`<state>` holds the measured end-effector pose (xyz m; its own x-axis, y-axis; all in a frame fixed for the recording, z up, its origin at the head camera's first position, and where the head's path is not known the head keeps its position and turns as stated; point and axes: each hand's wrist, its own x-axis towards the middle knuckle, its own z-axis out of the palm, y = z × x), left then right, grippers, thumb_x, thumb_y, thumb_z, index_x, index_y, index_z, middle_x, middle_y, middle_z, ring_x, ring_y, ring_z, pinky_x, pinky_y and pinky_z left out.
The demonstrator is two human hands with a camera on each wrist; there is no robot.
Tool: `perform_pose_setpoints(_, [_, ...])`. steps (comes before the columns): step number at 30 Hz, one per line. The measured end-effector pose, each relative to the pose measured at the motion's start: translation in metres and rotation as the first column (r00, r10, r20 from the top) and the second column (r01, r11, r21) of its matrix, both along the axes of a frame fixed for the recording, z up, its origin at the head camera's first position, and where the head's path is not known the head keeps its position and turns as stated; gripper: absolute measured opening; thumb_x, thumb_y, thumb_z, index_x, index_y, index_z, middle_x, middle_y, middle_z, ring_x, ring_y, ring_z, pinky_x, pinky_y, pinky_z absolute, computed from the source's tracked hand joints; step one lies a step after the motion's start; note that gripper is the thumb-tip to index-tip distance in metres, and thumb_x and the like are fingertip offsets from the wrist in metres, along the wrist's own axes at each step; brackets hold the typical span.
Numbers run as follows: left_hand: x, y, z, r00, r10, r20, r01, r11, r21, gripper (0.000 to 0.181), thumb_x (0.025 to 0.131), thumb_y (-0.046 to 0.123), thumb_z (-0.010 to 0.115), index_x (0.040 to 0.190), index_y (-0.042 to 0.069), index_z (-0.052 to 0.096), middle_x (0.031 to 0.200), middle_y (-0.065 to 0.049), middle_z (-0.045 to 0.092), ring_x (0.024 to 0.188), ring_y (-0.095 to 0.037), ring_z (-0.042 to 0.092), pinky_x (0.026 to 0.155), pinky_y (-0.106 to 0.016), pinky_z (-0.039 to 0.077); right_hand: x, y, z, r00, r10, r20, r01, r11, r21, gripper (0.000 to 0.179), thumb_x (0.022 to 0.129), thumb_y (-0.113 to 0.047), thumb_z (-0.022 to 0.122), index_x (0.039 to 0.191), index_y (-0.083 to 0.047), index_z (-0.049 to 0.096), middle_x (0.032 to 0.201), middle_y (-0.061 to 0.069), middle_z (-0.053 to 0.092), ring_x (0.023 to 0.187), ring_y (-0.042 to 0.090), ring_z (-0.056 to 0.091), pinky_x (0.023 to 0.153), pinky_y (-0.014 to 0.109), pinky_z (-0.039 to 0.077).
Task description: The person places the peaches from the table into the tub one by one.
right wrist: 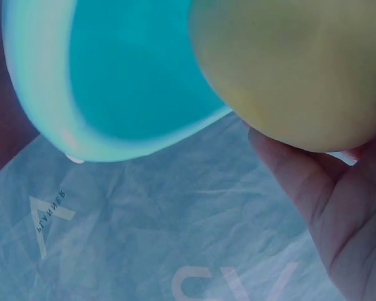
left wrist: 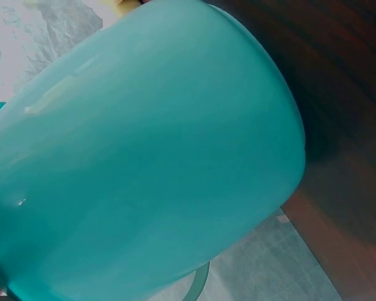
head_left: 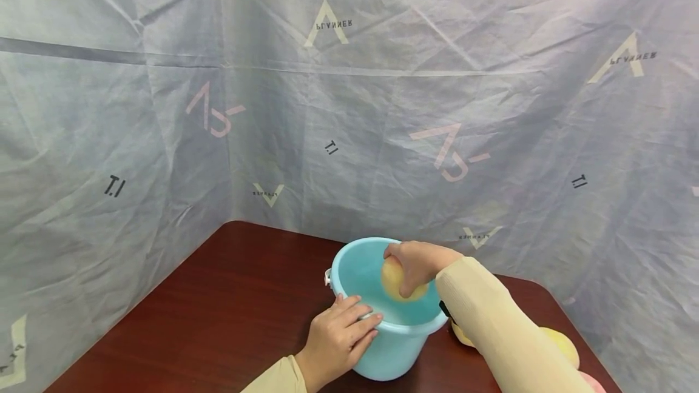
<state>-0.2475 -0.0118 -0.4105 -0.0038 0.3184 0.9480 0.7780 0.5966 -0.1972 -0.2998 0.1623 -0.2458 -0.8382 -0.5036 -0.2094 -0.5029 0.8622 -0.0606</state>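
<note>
A light blue plastic bucket (head_left: pixel 390 353) stands upright on the dark red-brown table. My left hand (head_left: pixel 341 338) grips its near left rim, fingers laid over the edge; in the left wrist view the bucket's side (left wrist: pixel 144 144) fills most of the picture. Over the mouth of the bucket, my right hand (head_left: pixel 423 262) holds a smooth pale-yellow rounded fruit (head_left: pixel 392 278), thumb on the near side. From the right wrist, the yellow fruit (right wrist: pixel 294 69) shows large beside the bucket's rim (right wrist: pixel 106 150), with part of the right hand (right wrist: pixel 344 207) below it.
Another yellow rounded thing (head_left: pixel 562 347) lies right of my right forearm, with a pink one (head_left: pixel 592 382) near the lower edge. A further yellow piece (head_left: pixel 463 335) shows beside the bucket, partly behind the sleeve. Grey printed cloth (head_left: pixel 371 108) hangs behind the table (head_left: pixel 218 302).
</note>
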Motion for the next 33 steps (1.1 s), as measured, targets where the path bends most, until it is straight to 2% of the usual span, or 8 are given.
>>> perform_pose_setpoints(4, [0.000, -0.001, 0.000, 1.000, -0.005, -0.008, 0.005, 1.000, -0.003, 0.029, 0.101, 0.028, 0.049, 0.097, 0.015, 0.075, 0.093, 0.002, 0.068, 0.095, -0.019, 0.064, 0.077, -0.041, 0.055, 0.001, -0.001, -0.002, 1.000, -0.007, 0.005, 0.007, 1.000, 0.003, 0.065, 0.067, -0.007, 0.076, 0.128, -0.007, 0.053, 0.088, -0.001, 0.055, 0.075, 0.016, 0.051, 0.066, 0.034, 0.045])
perform_pose_setpoints(12, [0.000, -0.001, 0.000, 1.000, -0.004, 0.000, 0.004, 1.000, 0.002, 0.028, 0.101, 0.027, 0.050, 0.098, 0.015, 0.075, 0.093, 0.001, 0.068, 0.096, -0.019, 0.064, 0.076, -0.043, 0.055, 0.003, -0.005, -0.001, 1.000, 0.026, -0.004, -0.025, 1.000, 0.013, 0.065, 0.067, -0.008, 0.076, 0.127, -0.007, 0.053, 0.090, -0.001, 0.056, 0.077, 0.017, 0.051, 0.069, 0.035, 0.046])
perform_pose_setpoints(22, [0.001, -0.001, -0.001, 1.000, 0.001, -0.009, -0.001, 1.000, -0.001, 0.027, 0.100, 0.027, 0.051, 0.097, 0.015, 0.075, 0.093, 0.002, 0.067, 0.095, -0.019, 0.064, 0.078, -0.040, 0.055, 0.005, -0.013, -0.004, 1.000, -0.003, 0.010, 0.003, 1.000, 0.021, 0.067, 0.067, -0.011, 0.080, 0.128, -0.011, 0.052, 0.090, -0.002, 0.055, 0.078, 0.016, 0.051, 0.071, 0.035, 0.047])
perform_pose_setpoints(26, [0.001, 0.000, 0.000, 1.000, 0.003, -0.019, -0.003, 1.000, -0.009, 0.029, 0.101, 0.026, 0.049, 0.097, 0.015, 0.075, 0.093, 0.002, 0.067, 0.094, -0.021, 0.064, 0.077, -0.042, 0.055, 0.005, -0.013, -0.003, 0.999, -0.031, 0.011, 0.030, 0.999, 0.026, 0.073, 0.068, -0.013, 0.080, 0.134, -0.015, 0.049, 0.111, 0.004, 0.057, 0.089, 0.017, 0.054, 0.074, 0.037, 0.047])
perform_pose_setpoints(29, [0.001, 0.000, 0.001, 1.000, 0.003, -0.017, -0.004, 1.000, -0.013, 0.030, 0.101, 0.026, 0.048, 0.098, 0.014, 0.075, 0.094, 0.001, 0.068, 0.095, -0.021, 0.064, 0.076, -0.043, 0.055, 0.006, -0.011, -0.001, 0.998, -0.053, 0.015, 0.053, 0.998, 0.026, 0.080, 0.069, -0.016, 0.080, 0.140, -0.019, 0.044, 0.131, 0.010, 0.049, 0.102, 0.020, 0.053, 0.079, 0.040, 0.048])
perform_pose_setpoints(33, [0.002, -0.001, 0.002, 1.000, -0.004, -0.009, 0.004, 1.000, -0.018, 0.028, 0.101, 0.026, 0.050, 0.097, 0.013, 0.075, 0.093, 0.001, 0.067, 0.093, -0.019, 0.064, 0.076, -0.036, 0.054, 0.007, -0.010, 0.001, 0.998, -0.059, 0.024, 0.058, 0.998, 0.016, 0.083, 0.070, -0.017, 0.082, 0.142, -0.021, 0.043, 0.136, 0.012, 0.044, 0.109, 0.024, 0.053, 0.082, 0.043, 0.048])
